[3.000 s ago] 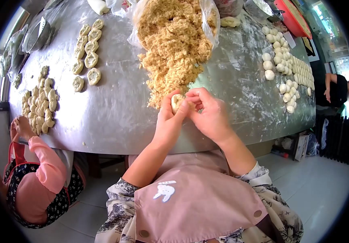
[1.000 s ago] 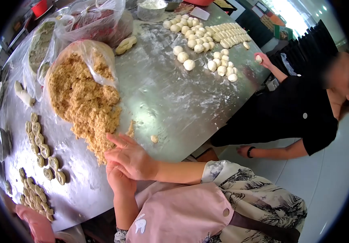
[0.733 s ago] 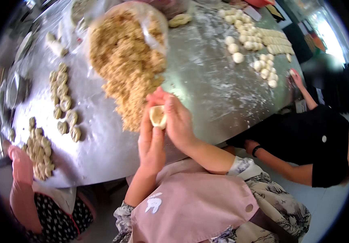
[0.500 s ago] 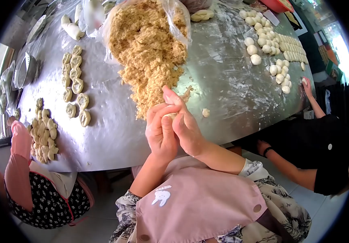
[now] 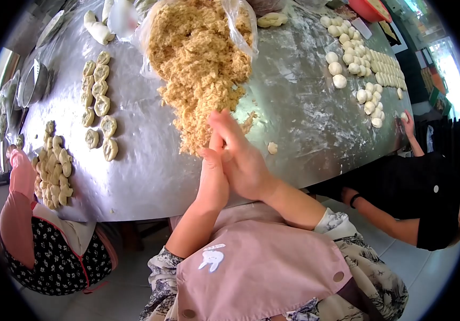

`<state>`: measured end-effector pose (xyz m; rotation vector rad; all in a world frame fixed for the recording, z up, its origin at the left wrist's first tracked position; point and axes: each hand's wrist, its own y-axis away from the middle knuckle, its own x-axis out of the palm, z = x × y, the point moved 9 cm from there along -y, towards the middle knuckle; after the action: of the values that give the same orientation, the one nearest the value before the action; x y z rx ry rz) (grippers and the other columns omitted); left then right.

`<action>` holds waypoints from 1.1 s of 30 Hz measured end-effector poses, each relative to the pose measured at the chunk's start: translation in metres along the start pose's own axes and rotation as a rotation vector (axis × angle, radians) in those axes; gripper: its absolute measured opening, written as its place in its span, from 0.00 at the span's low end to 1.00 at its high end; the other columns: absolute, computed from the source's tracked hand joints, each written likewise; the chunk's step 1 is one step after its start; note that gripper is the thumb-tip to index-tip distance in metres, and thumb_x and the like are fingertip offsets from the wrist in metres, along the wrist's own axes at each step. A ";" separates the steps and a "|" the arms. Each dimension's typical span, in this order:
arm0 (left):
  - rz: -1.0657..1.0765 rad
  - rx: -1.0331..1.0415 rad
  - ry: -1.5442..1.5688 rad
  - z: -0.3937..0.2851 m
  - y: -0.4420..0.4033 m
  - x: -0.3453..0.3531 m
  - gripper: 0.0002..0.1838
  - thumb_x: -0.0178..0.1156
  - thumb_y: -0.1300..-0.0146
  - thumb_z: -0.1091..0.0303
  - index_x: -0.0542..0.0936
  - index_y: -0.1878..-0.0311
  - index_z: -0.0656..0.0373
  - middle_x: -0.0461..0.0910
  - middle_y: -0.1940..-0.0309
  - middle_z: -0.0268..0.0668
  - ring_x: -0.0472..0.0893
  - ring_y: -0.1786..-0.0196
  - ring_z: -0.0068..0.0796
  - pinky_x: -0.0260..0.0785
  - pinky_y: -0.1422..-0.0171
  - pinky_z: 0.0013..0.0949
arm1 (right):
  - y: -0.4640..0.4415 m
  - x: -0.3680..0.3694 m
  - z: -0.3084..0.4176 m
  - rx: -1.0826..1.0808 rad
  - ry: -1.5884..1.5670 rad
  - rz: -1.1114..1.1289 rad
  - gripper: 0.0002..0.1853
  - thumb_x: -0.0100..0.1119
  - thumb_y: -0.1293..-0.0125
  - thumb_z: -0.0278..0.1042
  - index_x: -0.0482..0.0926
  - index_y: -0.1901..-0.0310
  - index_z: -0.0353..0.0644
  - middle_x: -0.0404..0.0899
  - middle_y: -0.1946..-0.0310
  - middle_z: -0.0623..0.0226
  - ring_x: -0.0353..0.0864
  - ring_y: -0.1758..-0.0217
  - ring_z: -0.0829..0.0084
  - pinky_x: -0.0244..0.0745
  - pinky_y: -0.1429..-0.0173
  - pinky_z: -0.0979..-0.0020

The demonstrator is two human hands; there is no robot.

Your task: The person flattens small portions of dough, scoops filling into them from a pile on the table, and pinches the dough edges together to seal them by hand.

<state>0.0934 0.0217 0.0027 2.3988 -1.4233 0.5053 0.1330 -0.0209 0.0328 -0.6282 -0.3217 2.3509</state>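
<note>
My left hand point(image 5: 214, 181) and my right hand point(image 5: 244, 165) are pressed palm to palm above the near end of the filling heap. Their fingers are straight and overlap, pointing away from me. A pale lump showed between them a moment ago; now the palms cover it, and I cannot tell whether it is dough or filling. Just beyond my fingertips, crumbly yellow-brown filling point(image 5: 198, 69) spills out of a clear plastic bag point(image 5: 245, 37) onto the metal table point(image 5: 155, 176). A small crumb of filling point(image 5: 272, 148) lies to the right of my hands.
Pinched dough pieces point(image 5: 100, 88) stand in rows at left, with a pile of dough pieces point(image 5: 53, 174) nearer. Dough balls point(image 5: 339, 81) and small flattened pieces point(image 5: 385, 67) lie at right. A person in pink sleeves point(image 5: 21, 182) is left; another in black point(image 5: 390, 187) is right.
My cupped, curled fingers have straightened and my palms have come flat against each other, covering the pale lump. The view has shifted slightly.
</note>
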 end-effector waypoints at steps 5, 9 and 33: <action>0.066 -0.124 0.071 0.020 0.008 0.009 0.47 0.28 0.33 0.30 0.50 0.26 0.62 0.54 0.26 0.41 0.54 0.24 0.35 0.45 0.22 0.39 | -0.018 -0.024 -0.037 0.199 0.145 -0.094 0.40 0.26 0.26 0.63 0.48 0.27 0.34 0.36 0.24 0.43 0.31 0.21 0.43 0.26 0.22 0.49; -0.122 -0.068 0.019 0.008 -0.003 -0.003 0.30 0.38 0.25 0.45 0.63 0.35 0.62 0.65 0.35 0.40 0.65 0.34 0.30 0.57 0.31 0.35 | -0.019 -0.003 -0.008 0.138 -0.211 -0.018 0.45 0.22 0.29 0.69 0.42 0.26 0.34 0.31 0.24 0.43 0.31 0.20 0.46 0.29 0.22 0.51; -0.146 0.036 0.352 -0.004 -0.007 -0.042 0.33 0.43 0.29 0.39 0.78 0.54 0.65 0.80 0.51 0.45 0.71 0.36 0.44 0.63 0.32 0.44 | 0.002 0.013 0.004 0.268 -0.145 0.000 0.27 0.32 0.23 0.55 0.70 0.52 0.37 0.78 0.56 0.59 0.78 0.53 0.69 0.73 0.48 0.70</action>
<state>0.0799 0.0589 -0.0135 2.2753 -1.0878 0.8705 0.1210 -0.0142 0.0311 -0.3311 -0.0667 2.3894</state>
